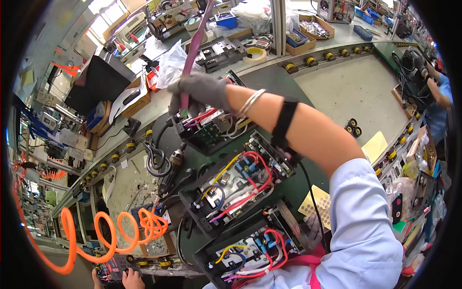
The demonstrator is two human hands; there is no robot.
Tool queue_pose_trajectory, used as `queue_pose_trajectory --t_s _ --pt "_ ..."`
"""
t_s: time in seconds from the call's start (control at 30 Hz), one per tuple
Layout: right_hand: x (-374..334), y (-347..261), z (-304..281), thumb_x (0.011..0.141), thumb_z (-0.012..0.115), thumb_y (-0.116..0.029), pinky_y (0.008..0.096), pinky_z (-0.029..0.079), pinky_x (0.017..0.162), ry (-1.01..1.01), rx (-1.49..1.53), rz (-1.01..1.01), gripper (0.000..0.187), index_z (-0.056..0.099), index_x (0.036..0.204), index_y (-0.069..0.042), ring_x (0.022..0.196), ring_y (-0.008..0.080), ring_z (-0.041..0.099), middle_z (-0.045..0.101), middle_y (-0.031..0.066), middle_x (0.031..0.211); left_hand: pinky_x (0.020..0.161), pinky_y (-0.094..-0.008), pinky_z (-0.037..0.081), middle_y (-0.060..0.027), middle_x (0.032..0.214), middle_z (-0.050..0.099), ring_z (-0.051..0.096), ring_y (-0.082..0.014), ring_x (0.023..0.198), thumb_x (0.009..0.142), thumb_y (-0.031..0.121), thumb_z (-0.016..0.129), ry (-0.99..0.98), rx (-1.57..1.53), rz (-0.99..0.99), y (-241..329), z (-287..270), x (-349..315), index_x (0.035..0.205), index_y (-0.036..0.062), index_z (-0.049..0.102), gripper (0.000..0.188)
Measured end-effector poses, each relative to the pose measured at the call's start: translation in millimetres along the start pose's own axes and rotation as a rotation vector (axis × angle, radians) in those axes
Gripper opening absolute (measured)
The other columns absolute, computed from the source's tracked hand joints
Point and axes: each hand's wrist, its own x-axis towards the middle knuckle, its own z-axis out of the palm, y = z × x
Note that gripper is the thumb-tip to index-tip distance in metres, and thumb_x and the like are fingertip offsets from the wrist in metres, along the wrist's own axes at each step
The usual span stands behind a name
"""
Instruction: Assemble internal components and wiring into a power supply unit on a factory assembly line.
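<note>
Black open casing (pixel 208 137) holds wires under gloved right hand (pixel 199 91).

A roll of pale tape (pixel 255 55) lies near the far edge of the workbench (pixel 356 86), with open cardboard boxes of small parts (pixel 308 31) just behind it along that edge. An orange coiled air hose (pixel 115 233) hangs off the near left corner. A yellow sheet (pixel 374 146) lies toward the right edge, close to two small black-and-yellow rollers (pixel 352 126).
</note>
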Motion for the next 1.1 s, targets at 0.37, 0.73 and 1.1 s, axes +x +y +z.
queue_pose_trajectory --t_s 0.37,0.73,1.1 --pt "-289.7 7.0 -35.2 0.097 0.055 -0.026 0.0317 0.049 0.062 0.594 -0.456 -0.014 0.024 0.062 0.105 -0.004 0.067 0.0129 0.063 0.068 0.0076 0.076 0.113 -0.0547 0.036 -0.0297 0.135 0.052 0.051 -0.0452 0.126 0.084 0.028 0.065 0.819 -0.865 0.984 518.1 -249.2 106.6 0.128 -0.0024 0.052 0.055" --pt "-384.3 151.9 68.2 0.085 0.063 -0.055 0.047 0.052 0.085 0.756 -0.749 0.696 0.057 0.065 0.109 -0.003 0.098 0.0423 0.067 0.069 0.0247 0.104 0.113 -0.0552 0.034 -0.0289 0.142 0.046 0.048 -0.0465 0.128 0.082 0.029 0.068 0.853 -0.849 1.007 494.8 -278.0 107.4 0.13 -0.0037 0.051 0.061" --pt "-485.4 146.8 116.1 0.08 0.072 -0.021 0.0422 0.052 0.068 1.295 -1.241 -0.079 0.022 0.059 0.096 -0.011 0.074 0.0317 0.062 0.06 0.01 0.08 0.109 -0.0556 0.038 -0.0219 0.123 0.06 0.056 -0.0405 0.12 0.083 0.025 0.067 0.934 -0.862 1.017 491.7 -291.7 105.4 0.118 -0.0017 0.057 0.045"
